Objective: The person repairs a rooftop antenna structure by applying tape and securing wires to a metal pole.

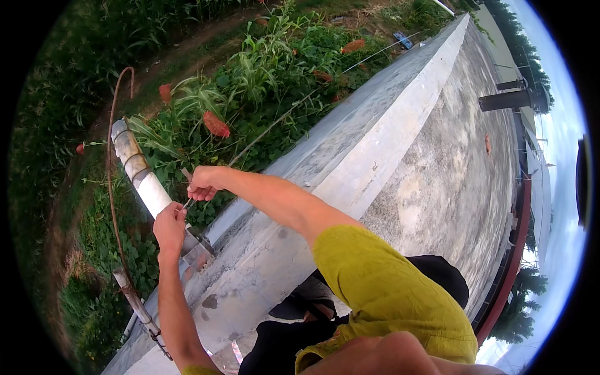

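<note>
A white pipe (152, 189) sticks out past the roof edge, its outer end stained brown and wrapped with dark bands. My left hand (170, 230) is closed beside the pipe, with the fingertips pinching a thin grey strand (187, 204) that looks like wire. Just beyond it to the right, my right hand (205, 182) is closed too. A short grey-brown end (185, 173) pokes out of its fist; what it belongs to is hidden by the fingers. The strand runs between the two hands.
A pale concrete parapet (359, 165) crosses diagonally beside the grey roof (431, 181). Left of the pipe curves a rusty rod (111, 187), above a wooden pole (136, 304). Green plants with red mesh bags (216, 124) grow below the edge. A dark pipe (505, 100) stands far right.
</note>
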`<state>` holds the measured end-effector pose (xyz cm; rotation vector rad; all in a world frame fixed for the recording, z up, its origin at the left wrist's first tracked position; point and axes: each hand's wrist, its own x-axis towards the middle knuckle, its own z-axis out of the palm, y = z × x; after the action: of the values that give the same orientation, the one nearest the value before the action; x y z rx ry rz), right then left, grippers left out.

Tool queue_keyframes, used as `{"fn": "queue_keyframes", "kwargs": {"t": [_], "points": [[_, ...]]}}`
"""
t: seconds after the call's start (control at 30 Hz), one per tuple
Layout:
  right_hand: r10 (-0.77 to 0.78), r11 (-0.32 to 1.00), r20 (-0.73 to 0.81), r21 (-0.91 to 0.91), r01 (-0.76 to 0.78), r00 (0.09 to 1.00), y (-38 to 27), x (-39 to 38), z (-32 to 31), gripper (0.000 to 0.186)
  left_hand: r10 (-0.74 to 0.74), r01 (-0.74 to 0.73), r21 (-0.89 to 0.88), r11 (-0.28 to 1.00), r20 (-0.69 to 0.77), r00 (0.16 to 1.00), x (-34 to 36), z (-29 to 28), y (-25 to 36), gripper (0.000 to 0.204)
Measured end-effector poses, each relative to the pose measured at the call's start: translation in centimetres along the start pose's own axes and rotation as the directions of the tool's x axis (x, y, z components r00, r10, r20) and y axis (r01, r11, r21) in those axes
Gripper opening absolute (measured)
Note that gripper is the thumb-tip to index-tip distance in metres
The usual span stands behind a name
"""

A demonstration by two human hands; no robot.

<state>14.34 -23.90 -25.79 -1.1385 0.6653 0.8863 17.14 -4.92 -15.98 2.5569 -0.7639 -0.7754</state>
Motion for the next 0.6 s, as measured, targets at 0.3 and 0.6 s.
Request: {"fn": "queue_keyframes", "kwargs": {"t": [0.3,0.6], "points": [[0.282,0.933,0.161,-0.275,-0.231,0.946,3.1,1.8,0.0,0.015,0.224,-0.217,0.325,0.92,0.016,0.974,0.1,2.1,0.2,0.008],[0.135,0.982,-0.048,-0.13,-0.14,0.99,6.4,2.9,2.7,0.009,0.282,-0.269,0.448,0.852,0.039,0.959,0.4,2.7,0.0,0.011]]}}
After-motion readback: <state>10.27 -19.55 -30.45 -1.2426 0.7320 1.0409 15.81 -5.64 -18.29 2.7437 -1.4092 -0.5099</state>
